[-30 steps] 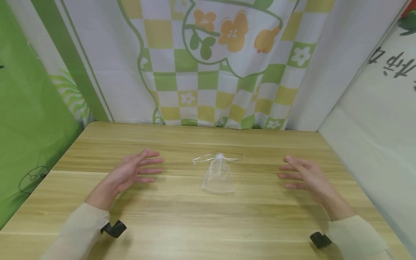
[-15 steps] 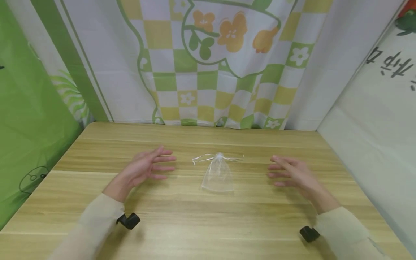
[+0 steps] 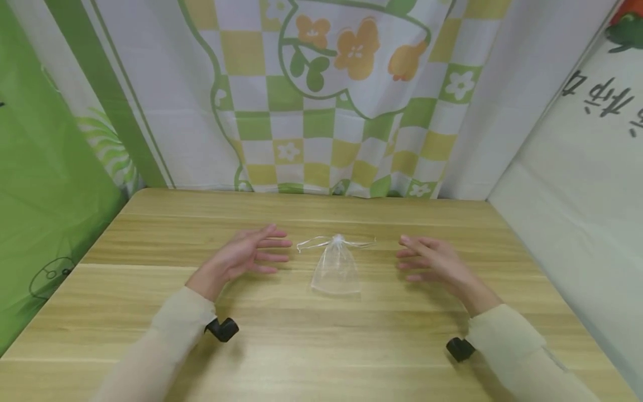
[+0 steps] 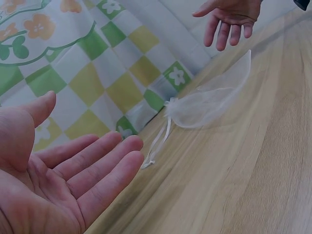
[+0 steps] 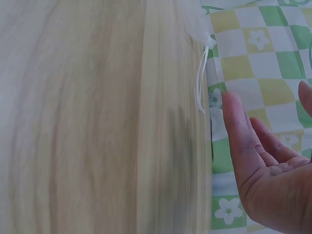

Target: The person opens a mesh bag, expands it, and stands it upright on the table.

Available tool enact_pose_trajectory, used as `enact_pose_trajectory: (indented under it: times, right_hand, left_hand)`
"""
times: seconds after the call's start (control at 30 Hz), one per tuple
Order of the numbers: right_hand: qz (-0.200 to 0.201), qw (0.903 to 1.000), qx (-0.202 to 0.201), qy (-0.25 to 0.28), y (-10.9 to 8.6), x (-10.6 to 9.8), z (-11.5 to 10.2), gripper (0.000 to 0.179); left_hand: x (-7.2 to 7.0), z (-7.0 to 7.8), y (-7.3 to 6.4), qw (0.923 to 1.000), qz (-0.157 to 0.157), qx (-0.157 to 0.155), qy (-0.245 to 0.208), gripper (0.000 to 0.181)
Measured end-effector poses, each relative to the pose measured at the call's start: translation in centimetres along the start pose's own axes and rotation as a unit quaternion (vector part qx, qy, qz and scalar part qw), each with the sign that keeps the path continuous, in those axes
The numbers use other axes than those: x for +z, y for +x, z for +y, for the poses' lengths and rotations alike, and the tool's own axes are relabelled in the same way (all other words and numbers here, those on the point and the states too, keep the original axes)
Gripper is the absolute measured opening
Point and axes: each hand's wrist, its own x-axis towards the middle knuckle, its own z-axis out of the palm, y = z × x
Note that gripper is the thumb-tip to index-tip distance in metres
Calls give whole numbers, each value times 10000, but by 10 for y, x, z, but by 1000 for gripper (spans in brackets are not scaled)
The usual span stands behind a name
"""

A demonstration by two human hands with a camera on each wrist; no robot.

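A sheer white drawstring pouch (image 3: 335,272) lies on the wooden table, its neck gathered and its thin cords spread to both sides. To its left my left hand (image 3: 246,254) hovers with fingers extended, fingertips close to the left cord (image 3: 311,243) but apart from it. My right hand (image 3: 438,262) is on the other side, fingers stretched toward the pouch with a gap between. Both hands hold nothing. In the left wrist view the pouch (image 4: 209,105) lies beyond the left palm (image 4: 53,190). Only part of the pouch (image 5: 195,22) shows in the right wrist view, above the right hand (image 5: 268,170).
The wooden table (image 3: 321,346) meets a checked, flower-printed curtain (image 3: 321,123) at its far edge. A green cloth (image 3: 50,167) hangs on the left and a white wall covering with writing (image 3: 593,184) stands on the right. Black wrist cameras (image 3: 223,329) sit on both sleeves.
Both hands have moved inward toward the pouch, the left going right and the right going left. The pouch has stayed in its place on the table.
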Motion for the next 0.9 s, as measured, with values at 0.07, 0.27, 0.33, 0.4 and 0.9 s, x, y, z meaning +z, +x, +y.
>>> enact_pose_trajectory:
  times: [0.07,0.27,0.33,0.4,0.9]
  right_hand:
    - [-2,10000,30,2,3,4,-2,78]
    - [-75,10000,35,-36,15,11,1,80]
    - [-129,9999,17,-27,19,13,4,81]
    - [-187,9998,29,-1,23,15,5,82]
    - [-127,9993,345,85,36,46,5,62]
  left_hand:
    - [3,0,4,10000,-59,7,7,70]
    - [13,0,15,10000,-47,-70,38,68]
    - [16,0,18,9999,4,-126,30,66]
    - [18,0,21,9998,38,-179,22,63]
    - [34,0,40,9990,-72,-327,310,61]
